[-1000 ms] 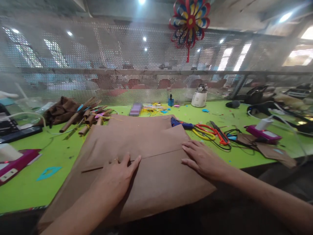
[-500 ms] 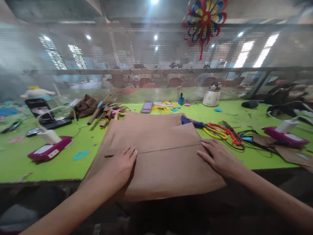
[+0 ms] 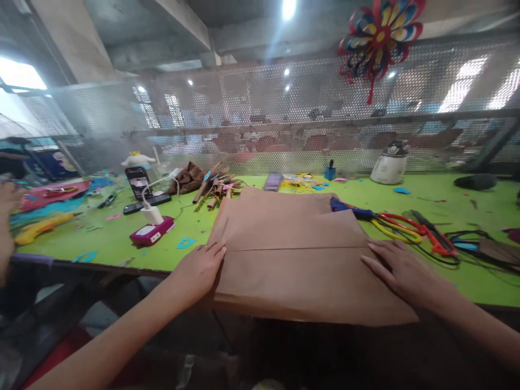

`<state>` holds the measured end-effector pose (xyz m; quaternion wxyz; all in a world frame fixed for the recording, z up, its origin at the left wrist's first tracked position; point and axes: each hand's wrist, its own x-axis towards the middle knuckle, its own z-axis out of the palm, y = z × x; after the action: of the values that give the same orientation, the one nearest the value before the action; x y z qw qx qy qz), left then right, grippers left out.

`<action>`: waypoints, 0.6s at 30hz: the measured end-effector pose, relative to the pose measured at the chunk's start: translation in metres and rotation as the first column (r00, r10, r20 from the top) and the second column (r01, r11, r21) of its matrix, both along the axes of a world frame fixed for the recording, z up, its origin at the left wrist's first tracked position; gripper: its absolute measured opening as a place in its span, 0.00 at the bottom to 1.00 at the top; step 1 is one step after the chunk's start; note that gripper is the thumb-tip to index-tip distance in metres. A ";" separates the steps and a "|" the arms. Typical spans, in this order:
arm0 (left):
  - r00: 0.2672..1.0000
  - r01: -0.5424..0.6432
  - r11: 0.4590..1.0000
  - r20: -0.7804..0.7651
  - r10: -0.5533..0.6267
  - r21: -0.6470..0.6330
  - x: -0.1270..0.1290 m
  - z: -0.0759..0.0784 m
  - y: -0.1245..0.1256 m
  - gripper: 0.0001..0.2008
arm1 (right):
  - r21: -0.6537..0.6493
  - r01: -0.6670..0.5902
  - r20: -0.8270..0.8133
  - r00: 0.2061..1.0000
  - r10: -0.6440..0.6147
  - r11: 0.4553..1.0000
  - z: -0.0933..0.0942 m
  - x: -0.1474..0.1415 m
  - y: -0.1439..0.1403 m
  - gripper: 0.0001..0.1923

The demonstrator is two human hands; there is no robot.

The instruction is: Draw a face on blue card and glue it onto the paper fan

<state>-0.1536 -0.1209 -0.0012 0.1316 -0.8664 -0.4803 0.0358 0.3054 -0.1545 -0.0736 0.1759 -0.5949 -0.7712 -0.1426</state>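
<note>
A large piece of brown kraft paper (image 3: 296,276) lies in front of me, hanging over the table's front edge. A thin straight line runs across it from side to side. At its left edge, my left hand (image 3: 205,265) is closed, the fingers pressed together on the paper and the thumb hidden. My right hand (image 3: 396,268) rests on the right edge, its fingers stretched out and the thumb apart. Just beyond that hand lie a blue-handled tool (image 3: 359,211), red and yellow handles (image 3: 400,230) and a red and black cutter (image 3: 436,235).
Rolled brown paper tubes (image 3: 219,187) lie behind the paper. A purple power adapter (image 3: 152,232), a propped phone (image 3: 138,181) and paper scraps are on the left of the green table (image 3: 134,257). A white bottle (image 3: 389,165) stands behind. Another person's hand (image 3: 7,216) shows at far left.
The view has turned left, bringing another person's hand into sight. My left hand has slid outward to the paper's left edge. My right hand remains at the right edge.
</note>
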 end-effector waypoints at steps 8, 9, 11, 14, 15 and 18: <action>0.995 0.014 1.000 0.102 -0.016 0.015 -0.007 -0.010 0.001 0.26 | 0.045 -0.014 -0.011 1.000 0.014 0.999 -0.004 0.000 0.003 0.27; 0.992 0.017 1.000 0.127 -0.019 0.019 -0.009 -0.012 0.003 0.26 | 0.046 -0.009 -0.012 1.000 0.010 0.999 -0.004 0.001 0.003 0.27; 0.982 0.020 0.999 0.186 -0.025 0.028 -0.016 -0.016 0.007 0.25 | 0.045 0.001 -0.011 1.000 0.000 0.999 -0.005 0.001 0.003 0.28; 0.971 0.028 0.998 0.236 -0.041 0.058 -0.023 -0.021 0.013 0.25 | 0.036 0.018 -0.009 1.000 -0.018 0.999 -0.004 -0.001 0.003 0.29; 0.968 0.027 0.997 0.246 -0.044 0.073 -0.024 -0.022 0.014 0.25 | 0.030 0.024 -0.013 1.000 -0.023 0.999 -0.003 -0.001 0.002 0.28; 0.963 0.002 0.992 0.268 -0.035 0.123 -0.021 -0.025 0.014 0.24 | 0.015 0.039 -0.031 0.999 -0.039 0.999 0.000 -0.004 0.001 0.28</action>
<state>-0.1745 -0.1067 -0.0263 0.1180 -0.8580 -0.4870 -0.1128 0.3015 -0.1536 -0.0735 0.1896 -0.6106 -0.7555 -0.1427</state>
